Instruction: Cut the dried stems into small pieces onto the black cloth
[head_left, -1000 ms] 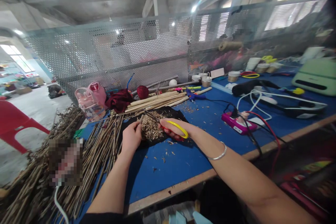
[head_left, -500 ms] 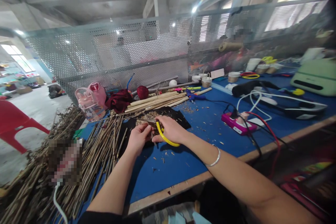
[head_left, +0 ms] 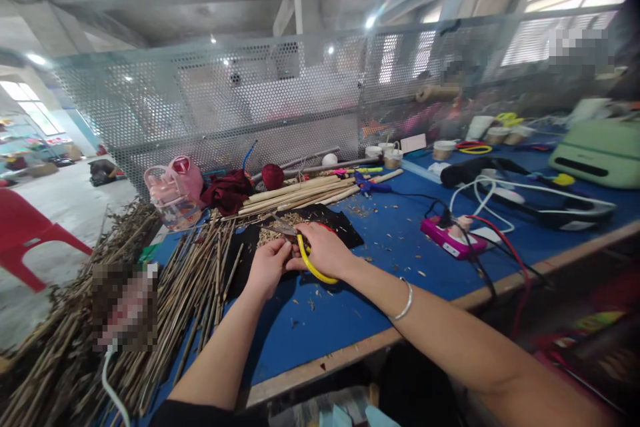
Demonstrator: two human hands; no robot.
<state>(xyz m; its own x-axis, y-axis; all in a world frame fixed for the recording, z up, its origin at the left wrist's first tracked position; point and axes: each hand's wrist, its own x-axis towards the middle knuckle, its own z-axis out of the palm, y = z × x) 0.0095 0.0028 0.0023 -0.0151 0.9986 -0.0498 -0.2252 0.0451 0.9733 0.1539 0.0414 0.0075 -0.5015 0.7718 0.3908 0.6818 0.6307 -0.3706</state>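
Note:
My right hand (head_left: 324, 250) is closed around the handles of yellow-handled scissors (head_left: 317, 269). Their metal blades reach up and left over cut stem bits (head_left: 273, 233) on a black cloth (head_left: 345, 227). Just left of the scissors is my left hand (head_left: 267, 268), its thumb and fingers pinched together close to the right fingertips. Whatever lies in that pinch is hidden or too small to name. Long dry stalks (head_left: 193, 280) lie in a heap beside my left forearm.
Pale peeled sticks (head_left: 295, 195), a dark red yarn ball (head_left: 273, 177) and a blue glue gun (head_left: 369, 184) lie behind the cloth. A pink bottle (head_left: 177, 197) stands back left. Rightward are a purple power strip (head_left: 453, 239) with cables and a green case (head_left: 600, 157).
The scissors and my right fingers have shifted slightly, and more of the blades now shows. A short stem end visible under my hands before is out of sight. Both hands remain close together.

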